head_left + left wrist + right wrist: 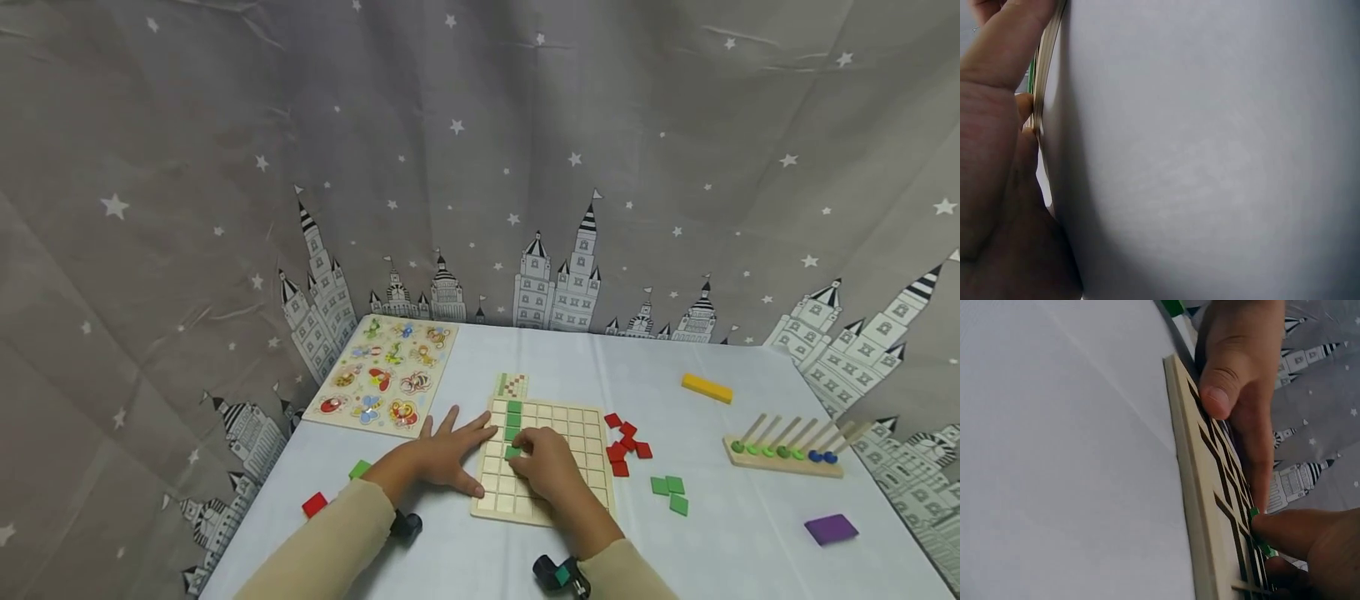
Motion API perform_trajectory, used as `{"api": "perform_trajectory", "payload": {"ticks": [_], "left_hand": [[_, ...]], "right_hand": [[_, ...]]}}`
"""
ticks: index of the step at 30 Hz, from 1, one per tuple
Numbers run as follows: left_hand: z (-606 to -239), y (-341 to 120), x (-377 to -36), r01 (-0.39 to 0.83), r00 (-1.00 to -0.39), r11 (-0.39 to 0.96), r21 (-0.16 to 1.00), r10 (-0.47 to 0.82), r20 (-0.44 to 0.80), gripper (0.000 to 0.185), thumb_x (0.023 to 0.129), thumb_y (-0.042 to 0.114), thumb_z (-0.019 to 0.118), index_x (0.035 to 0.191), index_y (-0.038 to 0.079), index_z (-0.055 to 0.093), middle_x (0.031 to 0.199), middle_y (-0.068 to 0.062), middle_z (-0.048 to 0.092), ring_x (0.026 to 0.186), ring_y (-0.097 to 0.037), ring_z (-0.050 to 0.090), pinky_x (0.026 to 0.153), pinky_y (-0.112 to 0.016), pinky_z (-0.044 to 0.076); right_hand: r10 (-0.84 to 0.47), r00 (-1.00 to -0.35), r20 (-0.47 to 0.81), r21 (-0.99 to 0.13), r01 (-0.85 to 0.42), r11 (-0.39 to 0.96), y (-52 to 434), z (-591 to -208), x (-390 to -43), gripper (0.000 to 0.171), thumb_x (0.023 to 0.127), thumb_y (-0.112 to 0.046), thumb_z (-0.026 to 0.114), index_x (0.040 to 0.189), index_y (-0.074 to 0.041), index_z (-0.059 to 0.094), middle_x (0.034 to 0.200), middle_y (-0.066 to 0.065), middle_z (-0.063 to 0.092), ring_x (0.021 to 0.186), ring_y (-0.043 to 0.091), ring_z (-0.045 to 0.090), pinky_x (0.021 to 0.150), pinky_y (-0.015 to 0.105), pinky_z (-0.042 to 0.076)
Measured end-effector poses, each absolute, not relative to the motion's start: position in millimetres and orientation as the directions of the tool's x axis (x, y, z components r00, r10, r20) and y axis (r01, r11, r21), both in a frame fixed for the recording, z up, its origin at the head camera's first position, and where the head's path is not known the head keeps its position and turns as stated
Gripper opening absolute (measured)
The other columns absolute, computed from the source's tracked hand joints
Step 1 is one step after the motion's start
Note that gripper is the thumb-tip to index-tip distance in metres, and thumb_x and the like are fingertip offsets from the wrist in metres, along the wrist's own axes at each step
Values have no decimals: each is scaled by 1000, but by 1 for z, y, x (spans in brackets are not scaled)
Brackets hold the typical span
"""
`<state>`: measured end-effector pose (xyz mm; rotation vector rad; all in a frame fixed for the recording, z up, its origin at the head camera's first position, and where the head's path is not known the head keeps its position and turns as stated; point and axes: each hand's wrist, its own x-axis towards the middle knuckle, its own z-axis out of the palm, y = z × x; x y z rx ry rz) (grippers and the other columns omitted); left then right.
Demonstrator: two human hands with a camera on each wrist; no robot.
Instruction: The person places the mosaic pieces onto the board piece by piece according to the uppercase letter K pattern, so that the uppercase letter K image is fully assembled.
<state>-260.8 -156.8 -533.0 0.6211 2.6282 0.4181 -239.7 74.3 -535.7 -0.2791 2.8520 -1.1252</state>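
A wooden grid board (543, 510) lies on the white table, with several green square tiles (513, 420) down its second column from the left. My right hand (553, 473) is over the board, thumb and fingers pinching a green tile (1262, 535) at a cell just below the others. Fingers spread, my left hand (447, 458) rests along the board's left edge, its thumb and fingertips on the rim. A small pattern card (512, 384) with green and red squares sits at the board's top left edge.
Several red tiles (617, 452) and three green tiles (667, 486) lie right of the board. Farther right are a yellow block (707, 388), a peg stand (783, 463) with beads and a purple block (831, 529). An insect puzzle (381, 375) lies back left; a red tile (314, 504) front left.
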Motion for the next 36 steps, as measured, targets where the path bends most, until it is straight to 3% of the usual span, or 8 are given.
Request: {"api": "perform_trajectory", "payload": {"ticks": [5, 11, 14, 19, 24, 29, 32, 36], "left_hand": [[-533, -157, -263, 366, -816, 851, 376, 488, -311, 113, 72, 77, 78, 166, 42, 25, 177, 16, 2, 161, -43, -13, 120, -78, -7], [-533, -156, -264, 370, -810, 844, 389, 498, -309, 113, 73, 77, 78, 166, 41, 25, 177, 16, 2, 161, -42, -13, 119, -78, -7], [-533, -155, -265, 371, -812, 848, 379, 494, -311, 113, 73, 78, 78, 166, 42, 25, 177, 17, 2, 161, -42, -13, 120, -78, -7], [-531, -154, -265, 365, -812, 847, 386, 492, -312, 114, 72, 77, 79, 166, 42, 25, 177, 17, 2, 161, -41, -14, 120, -77, -8], [-531, -156, -265, 352, -815, 852, 388, 482, -322, 115, 71, 76, 80, 166, 44, 24, 176, 17, 1, 161, -40, -15, 120, -76, -10], [-532, -159, -265, 349, -819, 854, 386, 478, -317, 115, 71, 76, 80, 166, 43, 24, 177, 16, 2, 161, -41, -15, 120, -77, -9], [-534, -159, -265, 352, -815, 851, 390, 484, -319, 115, 71, 78, 78, 166, 43, 24, 177, 16, 2, 161, -41, -15, 120, -77, -9], [-536, -157, -265, 348, -814, 854, 386, 480, -328, 116, 70, 81, 77, 166, 44, 23, 176, 17, 1, 161, -40, -15, 120, -77, -10]], "right_hand": [[-144, -989, 13, -675, -115, 729, 67, -536, -239, 16, 89, -18, 82, 104, -16, 76, 82, -3, 60, 72, 14, 54, 64, 31, 44], [-86, -996, 8, -675, -69, 734, 65, -539, -239, 18, 89, -19, 83, 106, -19, 76, 78, -5, 58, 67, 13, 51, 60, 30, 40], [-99, -995, 10, -715, -76, 695, 71, -539, -238, 24, 89, -20, 84, 111, -17, 75, 83, -3, 60, 72, 14, 53, 63, 31, 43], [-18, -999, 48, -757, -48, 651, 112, -534, -232, 31, 89, -23, 83, 118, -15, 74, 100, 2, 67, 92, 19, 61, 80, 37, 55], [100, -995, 20, -621, 66, 781, 195, -529, -229, 47, 89, -29, 82, 129, -9, 69, 124, 17, 65, 114, 35, 54, 91, 49, 54], [53, -985, -165, -469, 126, 874, 266, -527, -221, 71, 82, -40, 88, 140, -10, 61, 141, 22, 58, 123, 43, 47, 98, 63, 50], [1, -974, -225, -432, 101, 896, 286, -530, -215, 68, 81, -38, 89, 139, -11, 65, 143, 21, 58, 122, 41, 49, 100, 66, 48], [-10, -977, -214, -438, 87, 895, 295, -534, -208, 49, 87, -31, 85, 130, -13, 71, 139, 21, 60, 120, 40, 51, 102, 66, 48]]}}
